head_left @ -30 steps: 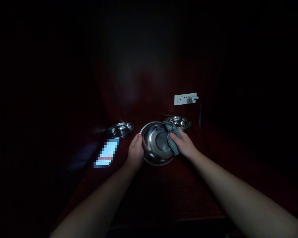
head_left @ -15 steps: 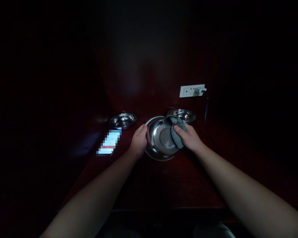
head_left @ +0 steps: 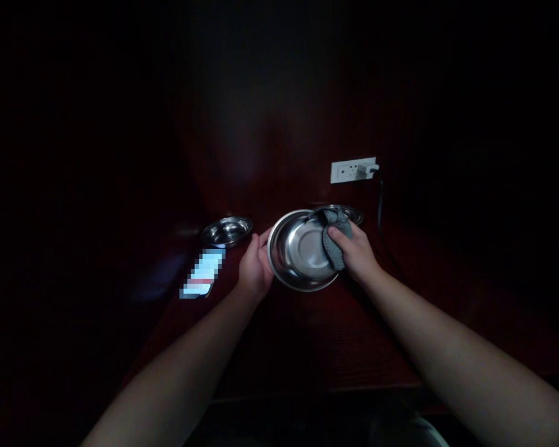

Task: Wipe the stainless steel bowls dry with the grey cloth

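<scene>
A shiny steel bowl is tilted toward me above the dark red table, its inside facing up. My left hand supports it at the left rim; the thumb stands off the rim, and the fingers go partly out of sight behind the bowl. My right hand grips a grey-green textured cloth, pressing it over the bowl's right inner side and rim with the thumb inside. The other right-hand fingers are hidden behind cloth and bowl.
On the left stands another steel bowl, with a lit phone, its screen pixelated, in front. A further steel dish is partly covered behind my right hand. A wall socket holds a white plug with a cable hanging down. The surroundings are very dark.
My left thumb has come off the bowl's rim and the left fingers have spread behind it. The bowl has shifted slightly up and left; the cloth stays at its right side.
</scene>
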Demonstrator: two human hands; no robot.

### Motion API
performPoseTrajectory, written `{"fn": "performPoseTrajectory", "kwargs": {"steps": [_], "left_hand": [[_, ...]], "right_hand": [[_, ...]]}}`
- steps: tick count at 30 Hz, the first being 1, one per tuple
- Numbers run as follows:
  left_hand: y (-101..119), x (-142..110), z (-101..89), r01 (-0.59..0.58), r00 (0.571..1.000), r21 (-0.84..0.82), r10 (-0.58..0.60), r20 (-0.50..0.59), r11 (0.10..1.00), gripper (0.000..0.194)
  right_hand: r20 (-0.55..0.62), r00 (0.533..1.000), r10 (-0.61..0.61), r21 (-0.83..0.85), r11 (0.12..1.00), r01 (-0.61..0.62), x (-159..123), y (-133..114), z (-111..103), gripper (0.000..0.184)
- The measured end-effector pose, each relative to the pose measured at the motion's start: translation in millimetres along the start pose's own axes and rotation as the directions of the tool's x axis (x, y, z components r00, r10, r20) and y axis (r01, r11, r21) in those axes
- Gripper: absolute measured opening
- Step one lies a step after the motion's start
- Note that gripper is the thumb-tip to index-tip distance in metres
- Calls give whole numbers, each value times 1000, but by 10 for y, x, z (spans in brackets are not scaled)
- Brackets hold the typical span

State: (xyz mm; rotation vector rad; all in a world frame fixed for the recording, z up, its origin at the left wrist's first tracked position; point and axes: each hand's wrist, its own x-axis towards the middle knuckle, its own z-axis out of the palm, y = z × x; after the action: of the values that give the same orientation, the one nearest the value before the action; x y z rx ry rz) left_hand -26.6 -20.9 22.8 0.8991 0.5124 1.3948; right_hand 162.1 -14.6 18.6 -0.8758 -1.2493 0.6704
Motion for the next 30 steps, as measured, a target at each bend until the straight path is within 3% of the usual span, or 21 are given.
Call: {"fn": "performPoseTrajectory", "kwargs": {"steps": [3,5,10,20,26,30], "left_hand": [[-64,-35,-47,-106,990,215,123,-69,971,31],[-86,-56,-66,-136,987,370,159,-32,919,29],[-20,-47,-51,-177,973,546,230,-29,819,26],[-4,-25,-29,-170,976,572,217,-14,802,24],[-1,-12,-31,-160,976,574,215,-29,803,26],[7,-11,-22,-146,977,580,211,-45,801,23]], "right_hand": [[4,1000,2,-9,1000,-2,2,8,-5,39],[30,1000,8,-26,1000,-7,0,-2,-8,39],[141,989,41,-61,998,-33,-7,-13,-13,52],[226,974,-5,-119,992,32,-15,55,-53,66],[202,979,15,-147,989,16,20,164,-139,43],[199,980,26,-161,987,6,47,229,-170,38]]}}
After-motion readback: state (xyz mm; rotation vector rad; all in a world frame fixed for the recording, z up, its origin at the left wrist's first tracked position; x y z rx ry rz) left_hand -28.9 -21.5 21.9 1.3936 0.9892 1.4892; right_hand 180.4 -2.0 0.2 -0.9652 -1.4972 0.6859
